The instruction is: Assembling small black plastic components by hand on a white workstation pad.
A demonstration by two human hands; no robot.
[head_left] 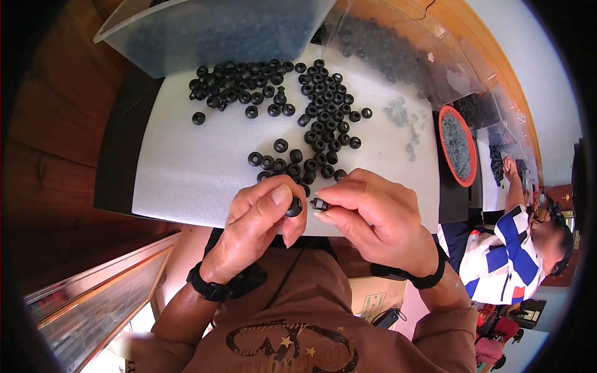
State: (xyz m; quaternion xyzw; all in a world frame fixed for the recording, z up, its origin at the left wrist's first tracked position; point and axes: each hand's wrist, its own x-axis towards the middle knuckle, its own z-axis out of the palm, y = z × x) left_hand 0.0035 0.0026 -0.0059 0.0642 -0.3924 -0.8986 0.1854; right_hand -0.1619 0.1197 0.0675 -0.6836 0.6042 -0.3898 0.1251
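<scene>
Over the near edge of the white table mat [186, 161], my two hands face each other a short way apart. My left hand [258, 214] is closed around a round black bead-like piece [294, 207] with a hole in it. Between thumb and fingertips, my right hand [379, 214] pinches a small black plug-like part [319, 204], its narrow end toward the round piece. The two parts do not touch. Just beyond my hands lie loose round black pieces [281, 145], with a larger pile [230, 81] farther off.
Behind the piles stand clear plastic bins [217, 37] of dark parts. Tiny clear pieces [398, 112], perhaps springs, are scattered at the right, near an orange-rimmed bowl [443, 133] full of similar ones. A person [504, 255] works at the far right.
</scene>
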